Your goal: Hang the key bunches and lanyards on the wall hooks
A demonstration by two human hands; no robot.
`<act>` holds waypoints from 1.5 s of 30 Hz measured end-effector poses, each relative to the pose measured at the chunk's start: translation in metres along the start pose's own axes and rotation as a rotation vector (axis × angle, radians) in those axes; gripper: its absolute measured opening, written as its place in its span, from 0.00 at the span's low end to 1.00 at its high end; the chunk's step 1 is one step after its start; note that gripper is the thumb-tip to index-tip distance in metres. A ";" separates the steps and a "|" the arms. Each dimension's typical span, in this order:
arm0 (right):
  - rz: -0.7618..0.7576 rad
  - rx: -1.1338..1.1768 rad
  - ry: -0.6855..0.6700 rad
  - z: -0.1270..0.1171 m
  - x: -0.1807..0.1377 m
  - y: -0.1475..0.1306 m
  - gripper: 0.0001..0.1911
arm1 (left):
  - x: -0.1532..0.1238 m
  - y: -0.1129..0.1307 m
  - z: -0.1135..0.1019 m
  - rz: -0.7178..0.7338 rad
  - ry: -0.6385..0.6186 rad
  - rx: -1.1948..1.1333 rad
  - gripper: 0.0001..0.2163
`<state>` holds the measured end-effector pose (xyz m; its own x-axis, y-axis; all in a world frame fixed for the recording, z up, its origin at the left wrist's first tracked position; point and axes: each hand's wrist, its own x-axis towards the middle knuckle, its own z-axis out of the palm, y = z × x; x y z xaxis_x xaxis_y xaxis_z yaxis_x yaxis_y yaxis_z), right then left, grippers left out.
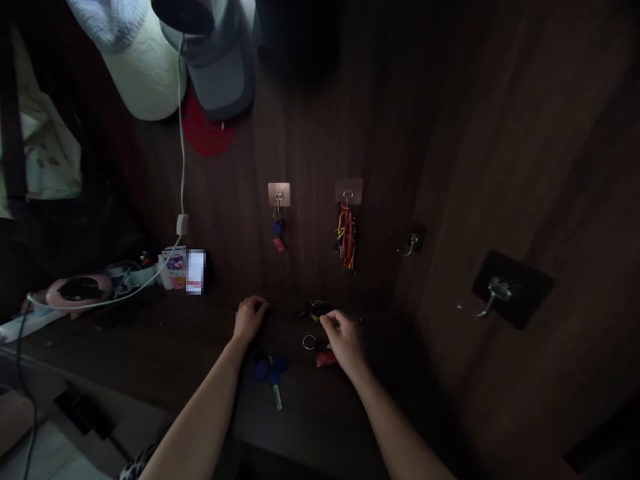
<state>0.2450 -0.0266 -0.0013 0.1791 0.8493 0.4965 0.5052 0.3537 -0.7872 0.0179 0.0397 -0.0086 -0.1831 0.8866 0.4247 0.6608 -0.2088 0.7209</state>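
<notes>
My left hand (249,318) rests curled on the dark wooden shelf (165,353), fingers bent under; what it holds, if anything, is hidden. My right hand (344,341) pinches at a dark bunch of keys (315,310) lying near the back wall. A key ring with a red tag (320,353) lies just left of that hand. A key with blue tags (270,375) lies in front, between my forearms.
On the wall hang a hook with a blue and red key fob (278,227), a hook with coloured cords (346,237), and two bare hooks (413,243) (495,293). Caps (220,73) hang above. Boxes, a cable and a pink object (77,290) crowd the shelf's left.
</notes>
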 end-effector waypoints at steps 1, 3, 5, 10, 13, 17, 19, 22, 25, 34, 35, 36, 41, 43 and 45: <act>0.000 -0.002 0.001 0.000 0.000 0.000 0.13 | -0.001 0.002 -0.001 -0.016 0.007 -0.069 0.04; 0.002 -0.004 0.001 0.000 0.000 -0.001 0.13 | -0.005 0.006 -0.003 -0.056 0.009 -0.179 0.04; 0.005 -0.006 0.000 0.001 -0.001 -0.002 0.13 | -0.008 0.012 -0.004 -0.102 -0.012 -0.293 0.05; 0.044 0.001 -0.050 0.001 -0.003 -0.005 0.12 | -0.017 0.027 0.000 -0.252 -0.205 -0.805 0.07; 0.046 0.051 -0.069 0.002 -0.004 -0.007 0.12 | -0.022 0.038 0.001 -0.314 -0.353 -0.984 0.09; 0.016 0.124 -0.128 0.008 -0.006 -0.009 0.09 | -0.030 0.051 0.003 -0.342 -0.499 -1.182 0.10; 0.005 0.148 -0.172 0.011 -0.007 -0.009 0.09 | -0.034 0.057 0.005 -0.337 -0.547 -1.232 0.10; -0.001 0.206 -0.196 0.016 -0.009 -0.011 0.08 | -0.039 0.062 0.010 -0.341 -0.597 -1.258 0.09; -0.027 0.219 -0.165 0.018 -0.010 -0.012 0.12 | -0.042 0.064 0.014 -0.359 -0.606 -1.256 0.08; -0.156 0.040 -0.173 0.013 -0.010 -0.013 0.05 | -0.043 0.060 0.016 -0.384 -0.620 -1.256 0.08; -0.157 0.031 -0.170 0.012 -0.009 -0.014 0.05 | -0.043 0.060 0.015 -0.384 -0.627 -1.264 0.08; -0.158 0.023 -0.166 0.011 -0.009 -0.015 0.06 | -0.043 0.059 0.015 -0.384 -0.636 -1.272 0.08; -0.062 0.064 -0.119 0.006 -0.009 -0.018 0.06 | -0.041 0.059 0.012 -0.408 -0.709 -1.278 0.06; -0.041 0.120 -0.087 0.005 -0.009 -0.018 0.07 | -0.041 0.059 0.011 -0.416 -0.751 -1.268 0.06; -0.030 0.179 -0.058 0.004 -0.008 -0.017 0.08 | -0.040 0.058 0.009 -0.418 -0.797 -1.264 0.08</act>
<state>0.2316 -0.0373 0.0064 0.1144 0.8568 0.5028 0.3505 0.4388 -0.8274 0.0702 -0.0043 0.0114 0.5014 0.8651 -0.0128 -0.4347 0.2647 0.8608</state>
